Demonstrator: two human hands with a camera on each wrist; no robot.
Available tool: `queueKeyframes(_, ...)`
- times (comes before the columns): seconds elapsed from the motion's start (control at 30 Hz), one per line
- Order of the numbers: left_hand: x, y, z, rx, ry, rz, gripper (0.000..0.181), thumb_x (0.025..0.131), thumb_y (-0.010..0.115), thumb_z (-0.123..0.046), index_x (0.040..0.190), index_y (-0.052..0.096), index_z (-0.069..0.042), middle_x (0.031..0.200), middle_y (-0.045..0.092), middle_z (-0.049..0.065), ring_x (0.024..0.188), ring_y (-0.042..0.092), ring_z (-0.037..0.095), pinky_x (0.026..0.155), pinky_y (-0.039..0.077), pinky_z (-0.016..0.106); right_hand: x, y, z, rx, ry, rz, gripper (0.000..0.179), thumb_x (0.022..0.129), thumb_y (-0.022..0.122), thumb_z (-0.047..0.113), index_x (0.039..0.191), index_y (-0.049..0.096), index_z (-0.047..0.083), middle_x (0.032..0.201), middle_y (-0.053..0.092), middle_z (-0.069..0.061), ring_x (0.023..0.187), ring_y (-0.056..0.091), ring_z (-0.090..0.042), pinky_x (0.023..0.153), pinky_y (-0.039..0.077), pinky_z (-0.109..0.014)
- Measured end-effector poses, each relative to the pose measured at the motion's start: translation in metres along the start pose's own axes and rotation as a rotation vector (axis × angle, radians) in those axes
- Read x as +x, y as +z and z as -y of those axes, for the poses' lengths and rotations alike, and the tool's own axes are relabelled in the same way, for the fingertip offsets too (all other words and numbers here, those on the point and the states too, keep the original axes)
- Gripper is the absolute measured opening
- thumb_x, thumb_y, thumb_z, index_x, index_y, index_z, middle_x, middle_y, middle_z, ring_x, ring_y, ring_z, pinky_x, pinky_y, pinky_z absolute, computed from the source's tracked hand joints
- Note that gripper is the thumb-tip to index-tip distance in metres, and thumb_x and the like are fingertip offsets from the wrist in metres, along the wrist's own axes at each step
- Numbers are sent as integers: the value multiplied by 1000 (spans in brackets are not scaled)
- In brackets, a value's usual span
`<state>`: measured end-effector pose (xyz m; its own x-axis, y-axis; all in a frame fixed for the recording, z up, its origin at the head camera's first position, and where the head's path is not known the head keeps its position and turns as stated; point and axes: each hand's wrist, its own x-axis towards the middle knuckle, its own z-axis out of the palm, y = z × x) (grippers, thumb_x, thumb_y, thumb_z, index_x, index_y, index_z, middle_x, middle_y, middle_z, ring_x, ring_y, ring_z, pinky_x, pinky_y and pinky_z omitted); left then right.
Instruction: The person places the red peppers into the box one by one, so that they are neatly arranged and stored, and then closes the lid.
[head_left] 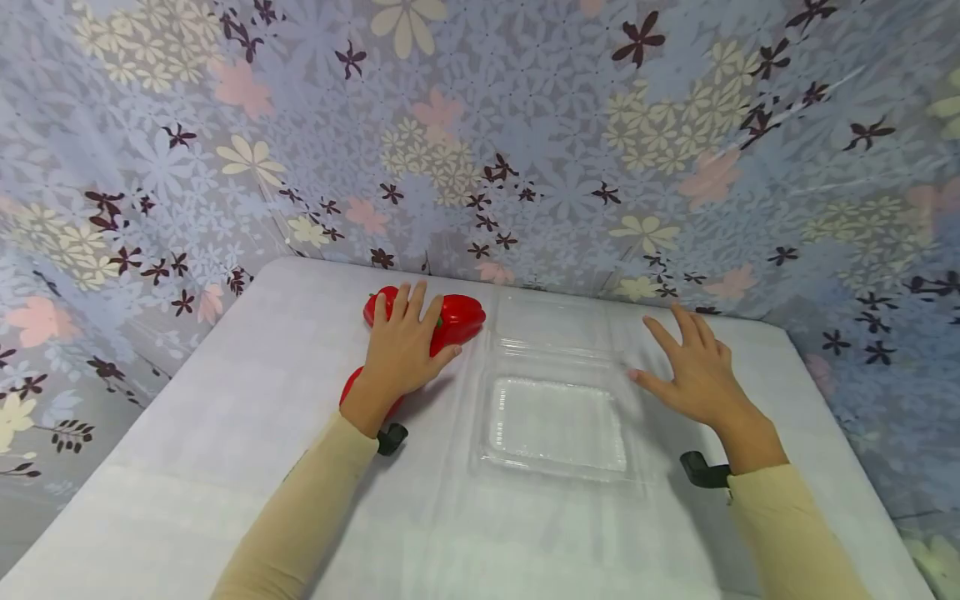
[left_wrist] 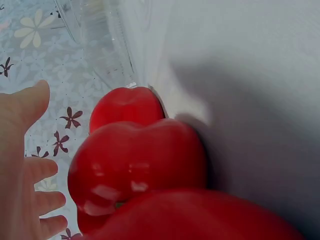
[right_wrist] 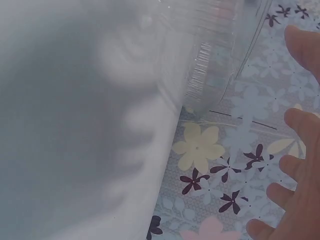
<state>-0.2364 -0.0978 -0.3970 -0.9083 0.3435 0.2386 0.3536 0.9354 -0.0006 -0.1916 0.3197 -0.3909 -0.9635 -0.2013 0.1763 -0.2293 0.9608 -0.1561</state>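
Several red bell peppers (head_left: 462,315) lie together on the left part of the white table. My left hand (head_left: 405,346) hovers over them with fingers spread, hiding part of the group in the head view. In the left wrist view the peppers (left_wrist: 140,165) line up beside the hand, whose fingers are straight and apart from them. A clear plastic clamshell container (head_left: 558,425) lies with its lid raised, to the right of the peppers. My right hand (head_left: 697,367) is held in the air past the container's right side, fingers spread and holding nothing.
A white cloth covers the table (head_left: 225,450), and a flowered curtain (head_left: 525,150) hangs right behind its far edge. Dark wrist camera mounts (head_left: 703,472) stick out from both wrists.
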Motion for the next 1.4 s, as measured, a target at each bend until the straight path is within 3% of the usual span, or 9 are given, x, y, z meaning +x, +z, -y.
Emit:
queueKeyframes(0.47,-5,1,4,-23,0,17,85,87,60,-60,154,32,-16,163,25,15,151,21,38,120,21,66,-1,2,-1,38,-48,-49,78,91,63,51,150,37,8,162,18,-27,140,24,-59,92,27,-82)
queueKeyframes(0.57,-8,0,5,-39,9,24,85,87,61,-59,154,32,-15,163,25,16,151,21,38,120,21,66,-4,0,0,81,-65,-66,73,91,67,42,147,41,4,159,23,-29,138,26,-59,93,27,-83)
queueKeyframes(0.8,-14,-9,7,-66,56,-47,79,88,63,-53,151,40,-12,160,33,17,148,29,39,119,25,66,-8,-6,0,157,-121,-97,52,92,68,24,135,53,-1,150,37,-32,131,36,-58,99,30,-77)
queueKeyframes(0.93,-27,-18,5,-132,116,-46,73,88,66,-45,148,44,-11,157,39,17,145,36,39,118,29,64,-24,-8,-6,174,-126,-75,41,93,68,20,126,58,-2,143,45,-31,128,41,-54,99,35,-71)
queueKeyframes(1.2,-67,-28,13,-282,250,-88,63,85,74,-29,140,54,-7,150,50,14,139,46,34,114,41,55,-62,-10,-14,228,-129,64,52,86,75,27,132,57,8,147,43,-23,131,39,-51,95,35,-70)
queueKeyframes(1.4,-85,-27,23,-317,251,-62,65,82,78,-26,140,55,-7,148,53,12,138,49,34,112,43,55,-73,-7,-12,230,-133,90,57,84,78,26,134,55,8,148,42,-23,131,40,-51,93,37,-70)
